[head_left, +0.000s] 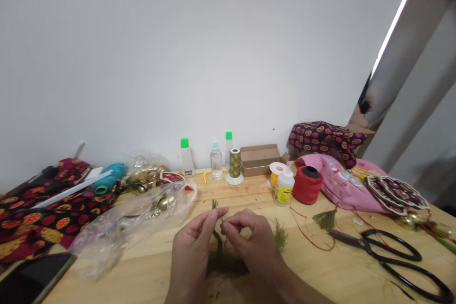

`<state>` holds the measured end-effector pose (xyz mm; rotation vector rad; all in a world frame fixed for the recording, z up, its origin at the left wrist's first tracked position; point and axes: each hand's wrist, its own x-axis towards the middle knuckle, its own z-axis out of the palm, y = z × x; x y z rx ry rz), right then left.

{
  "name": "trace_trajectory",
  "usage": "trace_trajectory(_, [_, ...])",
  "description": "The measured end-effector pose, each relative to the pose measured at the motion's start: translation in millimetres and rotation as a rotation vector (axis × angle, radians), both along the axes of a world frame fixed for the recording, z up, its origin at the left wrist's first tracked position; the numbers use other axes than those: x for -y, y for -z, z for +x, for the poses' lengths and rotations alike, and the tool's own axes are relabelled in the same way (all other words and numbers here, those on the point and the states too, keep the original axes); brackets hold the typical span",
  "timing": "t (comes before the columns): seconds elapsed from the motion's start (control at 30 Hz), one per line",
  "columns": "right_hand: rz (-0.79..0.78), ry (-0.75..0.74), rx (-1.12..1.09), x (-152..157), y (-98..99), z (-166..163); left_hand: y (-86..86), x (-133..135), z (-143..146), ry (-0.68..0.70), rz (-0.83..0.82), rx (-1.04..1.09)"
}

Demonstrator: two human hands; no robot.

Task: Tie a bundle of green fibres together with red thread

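Observation:
My left hand pinches a bundle of olive-green thread, whose short end sticks up above the fingers. Close beside it, my right hand is closed in a pinch on a thin thread at the bundle; the thread is only partly visible. Darker green strands hang or lie beneath both hands, partly hidden by them. Loose green strands lie on the table just past my right hand. Farther right is a green tassel beside black-handled scissors.
On the left are a phone, patterned cloth and a plastic bag by brass bells. Behind stand bottles, an olive thread spool and a cardboard box. A glue bottle and red spool stand right.

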<state>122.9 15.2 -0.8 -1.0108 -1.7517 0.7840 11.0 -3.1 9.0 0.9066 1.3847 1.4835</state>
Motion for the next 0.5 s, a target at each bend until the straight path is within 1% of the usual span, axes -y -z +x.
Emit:
trace_trajectory(0.33, [-0.024, -0.013, 0.009, 1, -2.1, 0, 14.3, -3, -6, 0.009, 0.047, 0.074])
trace_trajectory(0.5, [-0.028, -0.008, 0.014, 1, -1.9, 1, 15.0, -4, -7, 0.023, 0.059, 0.081])
